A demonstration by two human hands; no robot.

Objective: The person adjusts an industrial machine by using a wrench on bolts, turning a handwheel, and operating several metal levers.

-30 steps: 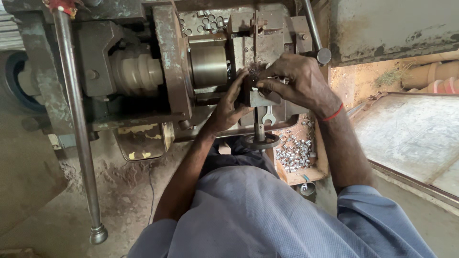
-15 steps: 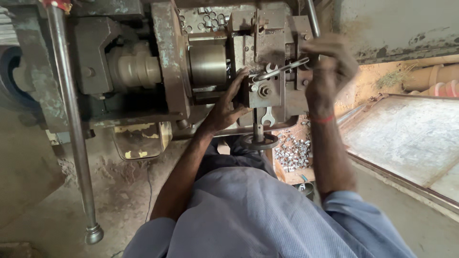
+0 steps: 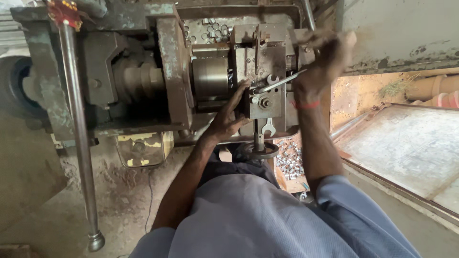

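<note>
The right hand is closed around the handle end of a spanner, whose shaft slants down to the left across the front of the machine. The spanner's open jaw sits at the upper left of a grey metal block, close to the bolt on the block's face; whether the jaw is actually seated on a nut is hard to tell. The hand is blurred, and a red band circles its wrist.

The left hand presses against the left edge of that block, fingers curled up along it and partly spread; it grips nothing loose that can be seen.

A second spanner hangs just below the block, beside a vertical rod that ends in a small round handwheel. Left of the block sits a shiny steel cylinder. Small metal pieces lie in a tray on top of the machine, and a heap of similar pieces fills a box under the right forearm. A long steel lever with a ball end runs down the left side, topped with a red tag
</note>
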